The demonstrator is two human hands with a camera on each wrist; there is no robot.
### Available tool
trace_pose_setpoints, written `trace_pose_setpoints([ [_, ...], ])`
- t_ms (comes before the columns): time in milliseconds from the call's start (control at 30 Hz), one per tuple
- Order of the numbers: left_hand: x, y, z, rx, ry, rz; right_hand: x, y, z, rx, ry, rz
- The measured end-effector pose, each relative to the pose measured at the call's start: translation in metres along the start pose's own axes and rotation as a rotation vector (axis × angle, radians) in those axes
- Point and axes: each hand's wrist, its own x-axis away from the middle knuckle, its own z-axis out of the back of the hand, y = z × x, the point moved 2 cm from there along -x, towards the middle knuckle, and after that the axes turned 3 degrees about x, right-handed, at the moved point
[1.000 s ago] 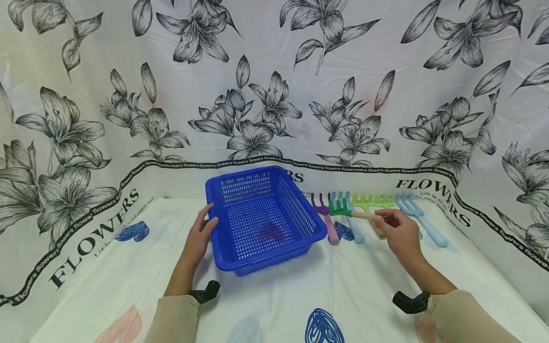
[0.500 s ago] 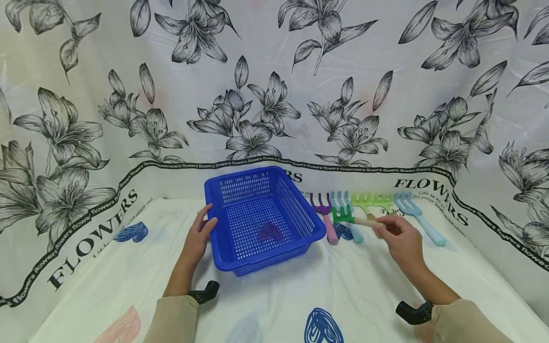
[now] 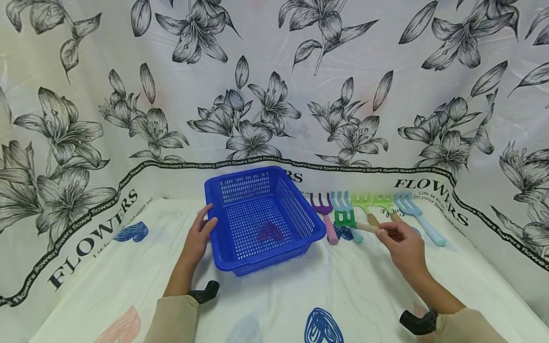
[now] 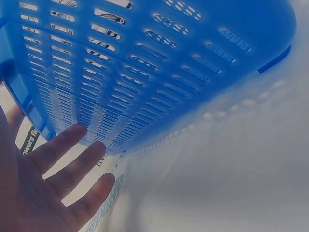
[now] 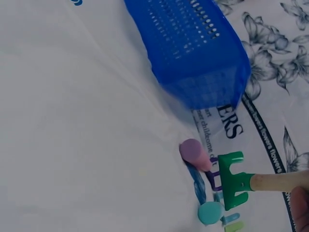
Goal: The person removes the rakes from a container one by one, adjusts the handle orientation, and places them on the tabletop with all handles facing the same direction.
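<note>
At the left side of a blue plastic basket [image 3: 273, 256], my left hand [image 3: 198, 237] rests its thumb and index finger at the rim. Its other fingers spread straight beside the slotted outer wall in the left wrist view. My right hand [image 3: 405, 245] pinches the pale handle of a small green hand rake [image 3: 344, 218] between thumb and fingers. The rake is held sideways, its tines toward the basket, over the handles of other tools. In the right wrist view the green rake head [image 5: 236, 181] shows large, with only fingertips of the hand in view.
Behind the held rake lie a purple fork with pink handle [image 3: 330, 231], a blue rake [image 3: 340, 200], two lime-green rakes [image 3: 363, 201] and a light blue fork [image 3: 431, 231]. A flower-printed cloth [image 3: 257, 109] hangs behind the cloth-covered table [image 3: 274, 305].
My right hand has drawn the green rake slightly right and toward me, uncovering more of the blue and lime rakes. The left hand and the basket have stayed in place.
</note>
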Motion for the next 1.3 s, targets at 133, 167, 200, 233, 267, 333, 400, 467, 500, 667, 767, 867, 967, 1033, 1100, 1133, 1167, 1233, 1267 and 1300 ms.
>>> trace_pose_setpoints([
  [133,0.001,0.003,-0.001,0.001,0.000,0.002,0.007,-0.003,0.001,0.004,0.007,0.029],
  [167,0.001,0.003,-0.001,-0.001,0.000,0.003,0.009,-0.005,0.001,0.004,0.006,0.039],
  [200,0.002,0.004,-0.001,-0.002,0.002,0.006,0.010,-0.006,0.001,0.005,0.006,0.051],
  [233,0.002,0.005,-0.001,-0.005,0.003,0.008,0.012,-0.008,0.002,0.000,0.005,0.061],
  [267,0.003,0.005,-0.001,-0.007,0.004,0.011,0.014,-0.010,0.002,-0.004,0.004,0.070],
  [333,0.003,0.006,-0.001,-0.011,0.005,0.015,0.017,-0.016,0.003,-0.012,0.006,0.087],
  [400,0.004,0.006,-0.001,-0.012,0.009,0.016,0.020,-0.023,0.004,-0.021,0.008,0.111],
  [467,0.004,0.005,-0.001,-0.015,0.009,0.016,0.023,-0.028,0.005,-0.036,0.007,0.144],
  [500,0.004,0.005,-0.001,-0.017,0.010,0.016,0.024,-0.028,0.005,-0.048,0.004,0.166],
  [667,-0.001,-0.004,0.001,-0.013,0.010,0.008,0.026,-0.021,0.006,-0.077,-0.014,0.235],
  [767,-0.011,-0.021,0.002,-0.008,0.014,-0.002,0.027,-0.026,0.008,-0.070,-0.029,0.263],
  [867,-0.018,-0.035,0.003,-0.007,0.020,-0.014,0.030,-0.038,0.010,-0.071,-0.061,0.325],
  [967,-0.019,-0.035,0.002,0.000,0.018,-0.018,0.032,-0.047,0.010,-0.078,-0.105,0.386],
  [1033,-0.016,-0.030,0.002,0.009,0.012,-0.015,0.032,-0.047,0.009,-0.104,-0.150,0.415],
  [1100,-0.012,-0.022,0.001,0.014,0.006,-0.015,0.030,-0.041,0.007,-0.123,-0.199,0.424],
  [1133,-0.010,-0.017,0.001,0.008,0.005,-0.012,0.030,-0.036,0.006,-0.143,-0.233,0.417],
  [1167,-0.008,-0.013,0.000,0.003,0.005,-0.010,0.029,-0.032,0.005,-0.162,-0.268,0.407],
  [1233,-0.003,-0.004,-0.001,-0.011,0.006,-0.007,0.028,-0.025,0.002,-0.194,-0.337,0.376],
  [1267,-0.001,-0.001,-0.001,-0.019,0.008,-0.007,0.027,-0.022,0.002,-0.211,-0.368,0.354],
  [1300,0.001,0.001,-0.002,-0.026,0.009,-0.005,0.028,-0.021,0.001,-0.229,-0.400,0.333],
])
